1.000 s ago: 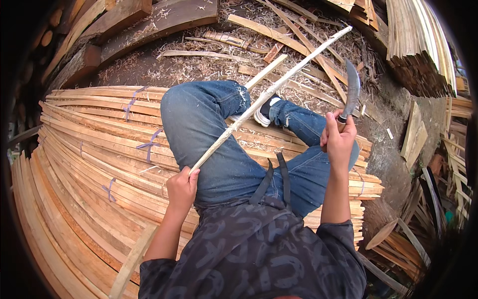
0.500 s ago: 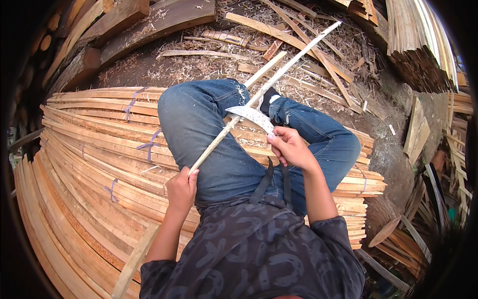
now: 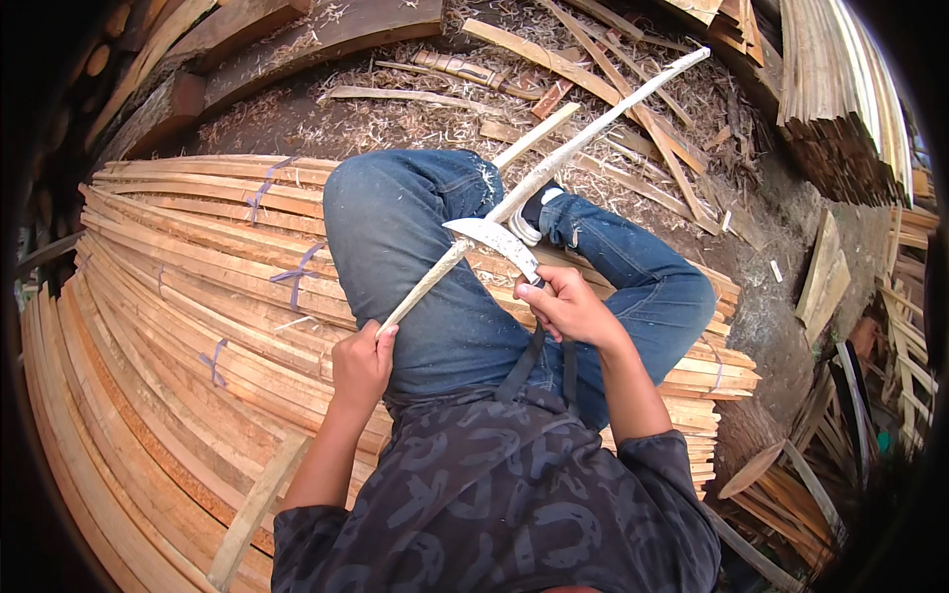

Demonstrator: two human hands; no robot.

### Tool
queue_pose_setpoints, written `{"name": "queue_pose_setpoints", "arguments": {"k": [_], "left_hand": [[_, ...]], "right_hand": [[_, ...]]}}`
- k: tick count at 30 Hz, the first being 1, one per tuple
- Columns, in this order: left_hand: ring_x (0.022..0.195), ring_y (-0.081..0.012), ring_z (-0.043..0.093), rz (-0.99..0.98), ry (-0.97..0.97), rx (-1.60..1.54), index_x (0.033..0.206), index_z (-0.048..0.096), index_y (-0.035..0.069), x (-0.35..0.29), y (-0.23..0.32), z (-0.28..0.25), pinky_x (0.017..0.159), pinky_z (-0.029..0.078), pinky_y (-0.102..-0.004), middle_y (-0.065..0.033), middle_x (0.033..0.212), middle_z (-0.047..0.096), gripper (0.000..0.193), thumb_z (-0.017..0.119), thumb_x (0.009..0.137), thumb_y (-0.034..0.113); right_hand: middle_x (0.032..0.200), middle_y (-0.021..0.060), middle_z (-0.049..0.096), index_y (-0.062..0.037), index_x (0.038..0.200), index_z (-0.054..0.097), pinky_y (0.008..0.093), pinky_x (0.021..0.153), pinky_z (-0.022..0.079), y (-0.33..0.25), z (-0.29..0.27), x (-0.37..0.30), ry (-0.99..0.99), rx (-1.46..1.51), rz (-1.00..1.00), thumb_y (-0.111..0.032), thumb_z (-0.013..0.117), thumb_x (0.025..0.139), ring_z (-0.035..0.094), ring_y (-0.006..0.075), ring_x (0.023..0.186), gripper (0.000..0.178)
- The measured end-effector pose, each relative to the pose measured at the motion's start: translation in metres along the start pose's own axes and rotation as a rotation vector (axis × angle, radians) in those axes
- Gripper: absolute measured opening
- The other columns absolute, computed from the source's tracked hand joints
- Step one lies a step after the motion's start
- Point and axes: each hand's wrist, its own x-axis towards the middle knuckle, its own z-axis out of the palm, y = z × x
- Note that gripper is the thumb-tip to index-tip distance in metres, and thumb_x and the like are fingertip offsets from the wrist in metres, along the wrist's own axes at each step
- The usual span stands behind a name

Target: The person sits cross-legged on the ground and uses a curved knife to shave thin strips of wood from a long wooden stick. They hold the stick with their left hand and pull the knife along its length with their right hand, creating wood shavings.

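A long, thin, pale wooden stick slants across my lap, its far end over the shavings on the ground. My left hand is closed around its near end, beside my thigh. A sickle with a curved, whitish-flecked blade lies across the stick's middle, between my bent knees. My right hand grips the sickle at its near end, thumb on top. Most of the handle is hidden by the fingers. The blade appears to touch the stick.
I sit on bundled wooden strips tied with purple cord. Thick timbers lie far left. Loose slats and shavings cover the ground ahead. A stack of thin boards stands far right, scrap wood near right.
The stick's far end has swung slightly right. My right hand and the sickle have shifted a little toward me and left. Both hands keep their grip, and the view has moved slightly.
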Motion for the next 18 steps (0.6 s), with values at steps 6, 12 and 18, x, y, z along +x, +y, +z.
{"name": "queue_pose_setpoints", "arguments": {"k": [6,12,18], "left_hand": [[0.048,-0.0377,0.052,0.008,0.026,0.024,0.067,0.050,0.003,0.001,0.000,0.000,0.045,0.037,-0.0433,-0.0174,0.052,0.048,0.035,0.057,0.093,0.025],[0.046,-0.0366,0.051,0.061,0.050,-0.016,0.066,0.050,0.003,0.005,0.001,0.001,0.044,0.037,-0.0421,-0.0163,0.051,0.048,0.036,0.057,0.093,0.025],[0.045,-0.0356,0.051,0.039,0.044,0.001,0.065,0.050,0.003,0.002,-0.002,0.003,0.043,0.037,-0.0412,-0.0156,0.049,0.047,0.037,0.058,0.093,0.026]], "right_hand": [[0.052,-0.0020,0.046,-0.0019,0.081,0.056,0.0214,0.032,0.030,-0.008,-0.024,0.012,0.236,0.033,-0.084,-0.017,0.059,0.094,0.040,0.0047,0.036,0.020],[0.052,-0.0025,0.048,0.0027,0.089,0.062,0.0211,0.032,0.030,-0.006,-0.029,0.000,0.442,0.046,-0.184,-0.017,0.064,0.090,0.041,0.0028,0.037,0.020],[0.053,-0.0012,0.049,-0.0005,0.084,0.058,0.0212,0.034,0.033,-0.011,-0.002,-0.009,0.177,-0.054,-0.063,-0.019,0.061,0.093,0.043,0.0037,0.037,0.021]]}}
